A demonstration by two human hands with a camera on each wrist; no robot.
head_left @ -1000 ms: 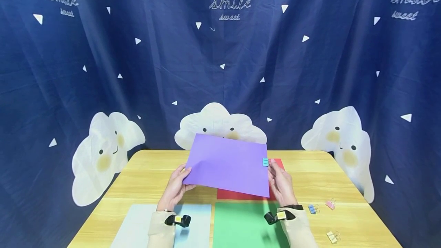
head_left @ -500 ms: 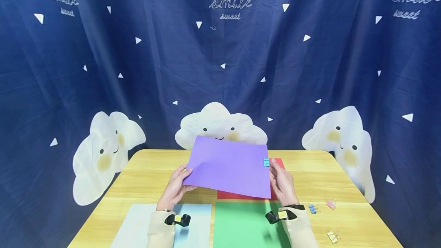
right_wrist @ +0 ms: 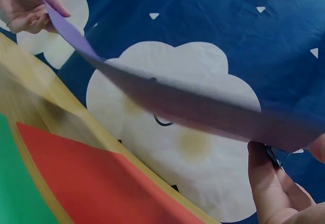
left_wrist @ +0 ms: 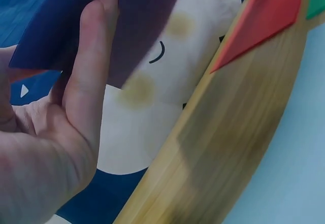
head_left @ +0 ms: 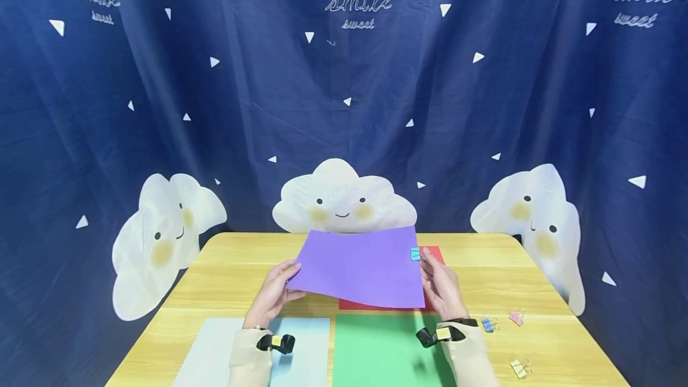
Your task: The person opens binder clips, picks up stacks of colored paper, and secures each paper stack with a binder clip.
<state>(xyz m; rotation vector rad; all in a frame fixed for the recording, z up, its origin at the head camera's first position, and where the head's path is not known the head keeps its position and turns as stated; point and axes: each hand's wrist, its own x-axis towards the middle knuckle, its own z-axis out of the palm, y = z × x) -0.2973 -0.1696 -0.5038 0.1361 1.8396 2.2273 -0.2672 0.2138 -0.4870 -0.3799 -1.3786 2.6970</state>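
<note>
In the head view a purple sheet is held above the table, tilted and slightly bowed. My left hand pinches its left edge, thumb on top and fingers beneath. A teal binder clip is clamped on the sheet's right edge. My right hand pinches the clip by its wire handles. The right wrist view shows the sheet nearly edge-on, with fingertips of the right hand against its underside beside the clip. A red sheet lies partly hidden behind the purple one.
On the table lie a light blue sheet at front left and a green sheet beside it. A blue clip, a pink clip and a cream clip lie at right. A dark blue curtain hangs behind.
The purple sheet's far edge has dropped, mostly on the left, uncovering the printed cloud's face behind it. The sheet bows more now. Both hands keep their hold and barely move.
</note>
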